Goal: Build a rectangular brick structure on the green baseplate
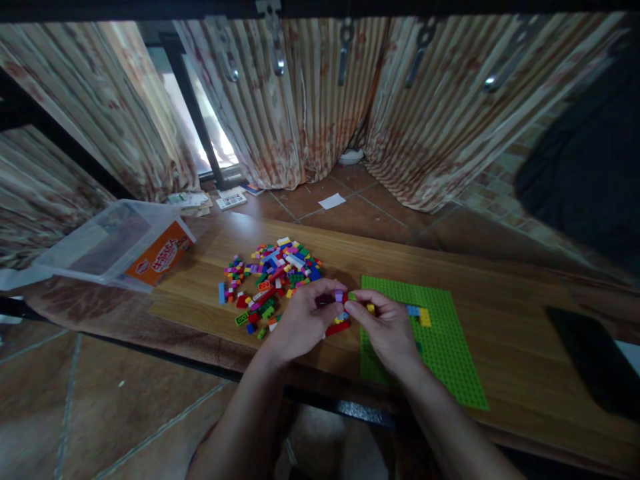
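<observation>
My left hand and my right hand meet at the middle of a wooden table, fingers pinched together on a small cluster of bricks with a purple one on top. A red brick lies just beneath them. Left of my hands spreads a pile of many small coloured bricks. Under and right of my right hand lies a green baseplate carrying a blue and a yellow brick.
A clear plastic box with an orange label lies tipped at the table's left end. A dark flat object rests at the right end. Striped curtains hang behind, over a tiled floor with papers.
</observation>
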A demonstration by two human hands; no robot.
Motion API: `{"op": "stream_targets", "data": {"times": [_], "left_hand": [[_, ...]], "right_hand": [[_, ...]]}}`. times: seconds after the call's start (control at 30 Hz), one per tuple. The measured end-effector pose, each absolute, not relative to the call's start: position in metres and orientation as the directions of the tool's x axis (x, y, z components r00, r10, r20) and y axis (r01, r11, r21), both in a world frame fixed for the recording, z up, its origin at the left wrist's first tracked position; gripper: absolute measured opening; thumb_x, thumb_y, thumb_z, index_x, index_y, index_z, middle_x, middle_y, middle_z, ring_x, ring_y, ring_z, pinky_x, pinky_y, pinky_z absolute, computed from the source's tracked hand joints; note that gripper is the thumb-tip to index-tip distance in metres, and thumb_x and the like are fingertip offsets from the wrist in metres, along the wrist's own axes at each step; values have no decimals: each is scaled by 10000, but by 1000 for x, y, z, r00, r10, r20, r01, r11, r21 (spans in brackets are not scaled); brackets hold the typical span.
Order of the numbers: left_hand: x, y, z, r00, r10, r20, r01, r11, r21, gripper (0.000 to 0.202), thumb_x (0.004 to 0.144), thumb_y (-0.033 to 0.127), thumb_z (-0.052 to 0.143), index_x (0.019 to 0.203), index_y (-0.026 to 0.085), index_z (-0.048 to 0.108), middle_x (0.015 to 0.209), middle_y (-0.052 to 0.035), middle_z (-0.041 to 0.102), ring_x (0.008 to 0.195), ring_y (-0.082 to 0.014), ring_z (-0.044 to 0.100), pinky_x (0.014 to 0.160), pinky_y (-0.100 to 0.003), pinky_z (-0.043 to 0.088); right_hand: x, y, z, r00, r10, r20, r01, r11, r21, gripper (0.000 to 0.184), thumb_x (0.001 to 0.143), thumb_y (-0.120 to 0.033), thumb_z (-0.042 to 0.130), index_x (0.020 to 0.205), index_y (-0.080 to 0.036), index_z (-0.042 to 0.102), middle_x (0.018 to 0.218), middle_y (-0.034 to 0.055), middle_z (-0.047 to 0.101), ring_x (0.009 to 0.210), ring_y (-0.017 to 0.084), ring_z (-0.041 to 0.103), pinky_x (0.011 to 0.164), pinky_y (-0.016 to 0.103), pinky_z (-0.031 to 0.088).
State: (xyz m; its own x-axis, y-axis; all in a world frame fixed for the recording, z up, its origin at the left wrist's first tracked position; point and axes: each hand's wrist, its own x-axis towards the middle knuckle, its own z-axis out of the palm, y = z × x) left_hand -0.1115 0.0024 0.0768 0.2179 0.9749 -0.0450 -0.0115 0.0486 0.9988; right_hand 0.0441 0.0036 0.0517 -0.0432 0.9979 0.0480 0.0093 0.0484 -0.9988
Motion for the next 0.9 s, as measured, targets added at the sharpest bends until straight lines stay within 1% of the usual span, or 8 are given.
{"op": "stream_targets", "data": {"times": [0.17, 0.27, 0.4, 0.47, 0.57, 0.63, 0.7, 0.9], "left_hand": [[-109, 0, 80, 213, 977, -13, 39, 4, 999, 157, 799, 224, 629, 935, 150, 656, 850, -33, 638, 783, -151, 579, 718, -243, 456], [-110, -1, 82, 223, 974, -51, -2, 52, 999, 197, 797, 247, 637, 962, 144, 663, 863, -40, 658, 769, -150, 584, 717, -247, 462], [-113, 1, 83, 214, 973, -90, -76, 108, 991, 220, 771, 262, 676, 949, 134, 665, 839, -36, 665, 771, -145, 592, 736, -251, 468], [-116, 2, 82, 176, 976, -128, -106, 148, 983, 230, 750, 257, 694, 940, 129, 667, 818, -32, 665, 771, -146, 599, 742, -254, 472], [-122, 6, 80, 127, 971, -201, -176, 222, 959, 310, 713, 250, 717, 992, 126, 665, 816, -30, 673, 743, -143, 604, 718, -258, 479], [-126, 7, 80, 123, 965, -231, -210, 253, 944, 353, 689, 238, 729, 1016, 124, 663, 825, -30, 677, 719, -133, 599, 695, -250, 477], [-128, 7, 81, 140, 960, -243, -234, 270, 934, 364, 676, 223, 737, 1018, 122, 669, 842, -34, 680, 737, -134, 605, 708, -248, 477], [-128, 6, 81, 165, 953, -252, -294, 292, 910, 388, 668, 226, 749, 1036, 127, 675, 875, -44, 681, 783, -153, 621, 758, -276, 491]], "right_hand": [[46, 3, 53, -70, 997, -38, -99, -45, -994, 219, 696, -378, 759, 823, -201, 735, 631, -32, 607, 512, 79, 439, 478, 218, 337], [43, 2, 53, -70, 990, -119, -221, -132, -966, 267, 666, -389, 780, 845, -197, 732, 557, -57, 535, 439, 53, 330, 409, 207, 247], [37, 1, 49, -62, 985, -161, -267, -172, -948, 285, 657, -422, 777, 818, -194, 723, 513, -65, 493, 421, 51, 306, 395, 203, 212], [36, 2, 45, -30, 989, -142, -187, -145, -972, 294, 668, -442, 756, 824, -194, 721, 534, -54, 526, 426, 62, 338, 404, 211, 253], [38, 5, 39, 36, 999, 17, 95, 13, -995, 247, 706, -410, 718, 838, -201, 723, 668, -13, 635, 562, 122, 525, 548, 260, 424], [40, 7, 36, 17, 988, 153, 313, 140, -939, 195, 744, -360, 685, 855, -205, 723, 760, 13, 669, 702, 167, 601, 682, 301, 470], [41, 7, 35, -49, 970, 238, 474, 232, -849, 176, 780, -309, 647, 904, -208, 721, 806, 28, 670, 752, 183, 620, 728, 316, 477], [40, 9, 34, -192, 941, 279, 607, 338, -720, 218, 816, -214, 599, 1011, -210, 695, 861, 50, 678, 807, 196, 646, 765, 334, 503]]}}
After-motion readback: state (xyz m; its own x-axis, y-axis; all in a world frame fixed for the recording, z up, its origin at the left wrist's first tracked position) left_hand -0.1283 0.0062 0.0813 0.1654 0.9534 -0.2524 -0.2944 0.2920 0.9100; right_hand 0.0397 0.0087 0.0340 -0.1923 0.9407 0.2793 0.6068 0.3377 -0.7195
